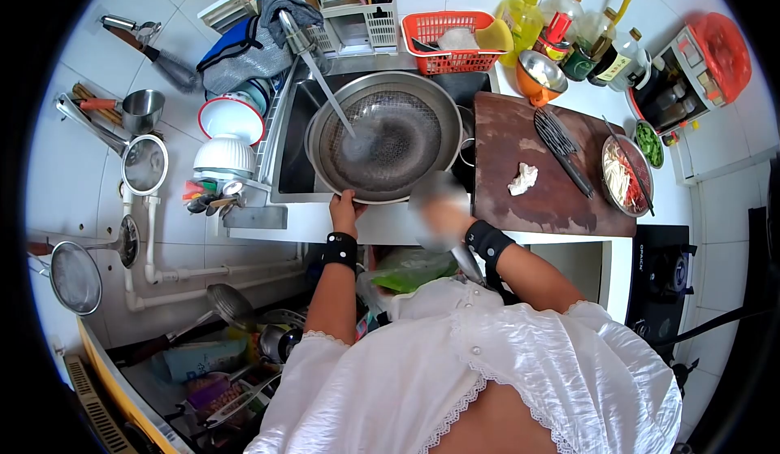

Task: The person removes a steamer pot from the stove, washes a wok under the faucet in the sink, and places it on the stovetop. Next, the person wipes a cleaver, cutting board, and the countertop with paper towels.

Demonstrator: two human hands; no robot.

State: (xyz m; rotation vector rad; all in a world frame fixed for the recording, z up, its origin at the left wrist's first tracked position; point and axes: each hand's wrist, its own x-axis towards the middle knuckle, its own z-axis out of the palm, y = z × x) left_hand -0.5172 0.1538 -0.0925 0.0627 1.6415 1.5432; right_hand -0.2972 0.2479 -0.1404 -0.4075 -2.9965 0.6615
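A wide wok (pixel 390 141) with a textured inner surface sits over the sink (pixel 296 162). Water runs into it from the faucet (pixel 318 72). At the near left rim, my left hand (pixel 347 213) is closed on the edge, with the fingers partly under it. My right hand (pixel 447 214) is at the near right side, where a metal handle (pixel 467 264) comes out below it. A blur covers most of the right hand's fingers, but it appears closed around this handle. Both wrists wear black studded bands.
Right of the sink lies a brown cutting board (pixel 520 137) with a black-bladed knife (pixel 569 153), a crumpled white piece (pixel 523 179) and a bowl of shredded food (pixel 626 174). Behind are a red basket (pixel 451 41) and several bottles (pixel 569 28). Bowls (pixel 223 157) stand left.
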